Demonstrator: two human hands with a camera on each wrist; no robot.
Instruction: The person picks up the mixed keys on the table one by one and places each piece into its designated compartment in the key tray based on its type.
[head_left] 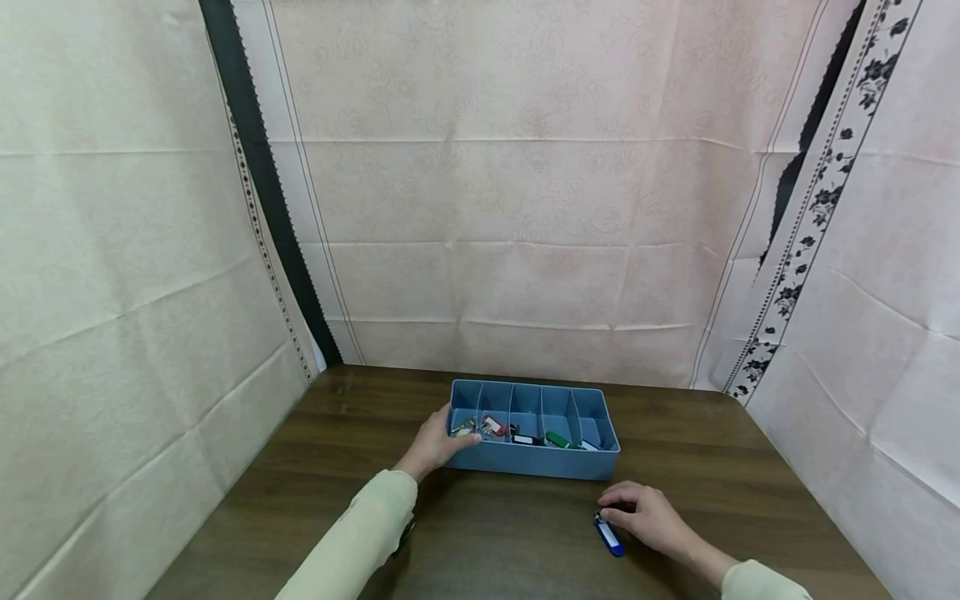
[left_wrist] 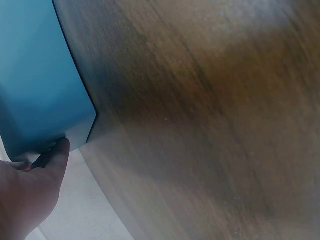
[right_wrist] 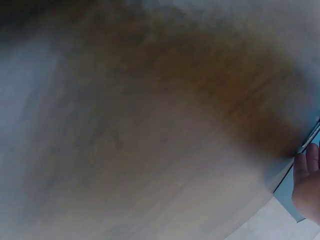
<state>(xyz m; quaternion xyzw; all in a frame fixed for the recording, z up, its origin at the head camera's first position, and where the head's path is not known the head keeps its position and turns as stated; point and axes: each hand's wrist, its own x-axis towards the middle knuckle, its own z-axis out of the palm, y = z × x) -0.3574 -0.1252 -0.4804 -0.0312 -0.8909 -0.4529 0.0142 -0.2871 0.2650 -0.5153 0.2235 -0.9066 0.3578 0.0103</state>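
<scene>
A blue divided box [head_left: 540, 463] stands on the table, and my left hand [head_left: 433, 443] grips its left end, thumb over the front rim. The left wrist view shows that hand [left_wrist: 32, 195] at the box's corner [left_wrist: 47, 75]. In front of the box's right end, my right hand [head_left: 643, 518] pinches a blue key tag [head_left: 608, 535] with a white label at its ring end. In the compartments lie a yellowish tag [head_left: 463, 429], a red tag [head_left: 493, 426], a black tag [head_left: 527, 440], a green tag [head_left: 558, 439] and a white-labelled tag [head_left: 590, 446].
The brown wooden table [head_left: 495, 533] extends around the box. Pale cloth [head_left: 540, 250] hangs behind it and on both sides, with dark gaps at the corners. The right wrist view is mostly blurred tabletop [right_wrist: 150, 140], with the right hand [right_wrist: 307, 192] at its edge.
</scene>
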